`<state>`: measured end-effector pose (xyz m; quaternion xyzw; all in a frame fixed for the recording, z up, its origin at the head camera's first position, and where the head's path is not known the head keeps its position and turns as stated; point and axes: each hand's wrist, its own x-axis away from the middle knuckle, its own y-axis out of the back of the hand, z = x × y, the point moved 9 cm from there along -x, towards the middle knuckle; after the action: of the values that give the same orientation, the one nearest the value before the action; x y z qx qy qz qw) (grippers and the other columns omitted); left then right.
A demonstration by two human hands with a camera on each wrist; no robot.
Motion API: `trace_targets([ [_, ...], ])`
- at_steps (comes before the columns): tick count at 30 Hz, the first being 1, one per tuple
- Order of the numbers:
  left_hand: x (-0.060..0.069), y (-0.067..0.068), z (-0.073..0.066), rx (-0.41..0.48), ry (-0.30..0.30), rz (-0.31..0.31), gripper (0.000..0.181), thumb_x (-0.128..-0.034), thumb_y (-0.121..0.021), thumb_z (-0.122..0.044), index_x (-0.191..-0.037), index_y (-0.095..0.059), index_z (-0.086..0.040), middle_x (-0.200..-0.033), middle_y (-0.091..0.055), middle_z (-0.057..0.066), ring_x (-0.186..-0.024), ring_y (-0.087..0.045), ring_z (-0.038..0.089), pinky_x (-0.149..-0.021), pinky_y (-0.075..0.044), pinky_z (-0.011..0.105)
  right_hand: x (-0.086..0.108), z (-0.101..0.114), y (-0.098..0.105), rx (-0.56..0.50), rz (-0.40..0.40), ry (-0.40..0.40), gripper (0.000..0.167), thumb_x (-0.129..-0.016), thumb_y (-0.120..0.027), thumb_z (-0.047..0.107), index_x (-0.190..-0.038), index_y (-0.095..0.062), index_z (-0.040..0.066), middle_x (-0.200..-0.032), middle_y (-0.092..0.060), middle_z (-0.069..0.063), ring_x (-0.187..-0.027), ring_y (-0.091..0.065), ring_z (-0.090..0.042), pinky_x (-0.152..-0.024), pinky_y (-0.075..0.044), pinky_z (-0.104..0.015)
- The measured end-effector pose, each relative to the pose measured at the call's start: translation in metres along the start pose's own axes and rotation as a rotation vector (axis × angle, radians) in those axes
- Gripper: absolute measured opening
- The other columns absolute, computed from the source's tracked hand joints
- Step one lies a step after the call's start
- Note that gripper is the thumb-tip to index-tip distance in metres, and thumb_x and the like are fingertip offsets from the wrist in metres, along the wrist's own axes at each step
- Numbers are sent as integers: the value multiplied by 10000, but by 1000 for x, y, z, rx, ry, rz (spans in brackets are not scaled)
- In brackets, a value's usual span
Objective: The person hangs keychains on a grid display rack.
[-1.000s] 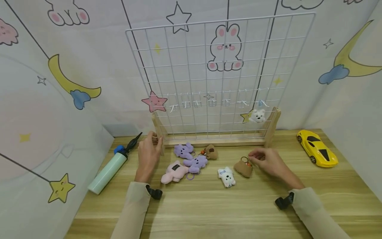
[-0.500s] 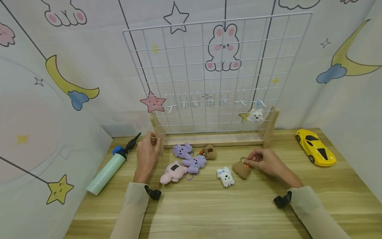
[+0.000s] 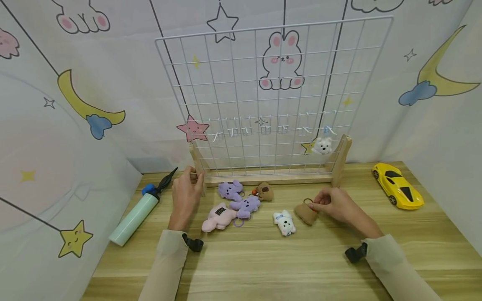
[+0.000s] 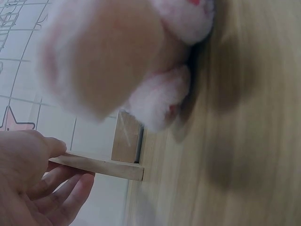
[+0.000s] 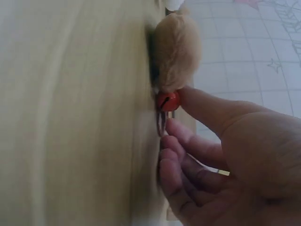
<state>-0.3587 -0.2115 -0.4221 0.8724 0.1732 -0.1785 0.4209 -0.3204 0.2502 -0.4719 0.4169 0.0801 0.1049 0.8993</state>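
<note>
Brown plush keychain is lying on the bench in front of the wooden stand, near a small white plush. From afar, I am seeing the right hand holding the keychain lightly, its grip nearly closed: the thumb is touching the red bell while curled fingertips are resting by the ring. With its grip closed, the left hand is clasping the stand's left post between thumb and fingers. Nearby, a pink plush and two purple plushes are lying grouped.
</note>
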Motion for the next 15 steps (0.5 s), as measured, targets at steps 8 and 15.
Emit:
trace_targets([
  [8, -1, -1, 1, -7, 2, 0, 206, -1063, -729, -250, -1073, -691, -47, -1034, -828, 212, -955, -824, 361, -843, -645, 560, 5, 8, -9, 13, 105, -7, 113, -943, -838, 140, -901, -770, 59, -796, -730, -4, -711, -604, -66, -619, -492, -211],
  [15, 0, -1, -1, -3, 7, 3, 198, -1063, -728, -247, -1075, -686, -54, -1047, -828, 211, -967, -823, 364, -848, -644, 563, 2, 5, -3, 18, 34, 22, 102, -997, -797, 162, -915, -782, 102, -831, -764, 17, -755, -665, -71, -673, -536, -229],
])
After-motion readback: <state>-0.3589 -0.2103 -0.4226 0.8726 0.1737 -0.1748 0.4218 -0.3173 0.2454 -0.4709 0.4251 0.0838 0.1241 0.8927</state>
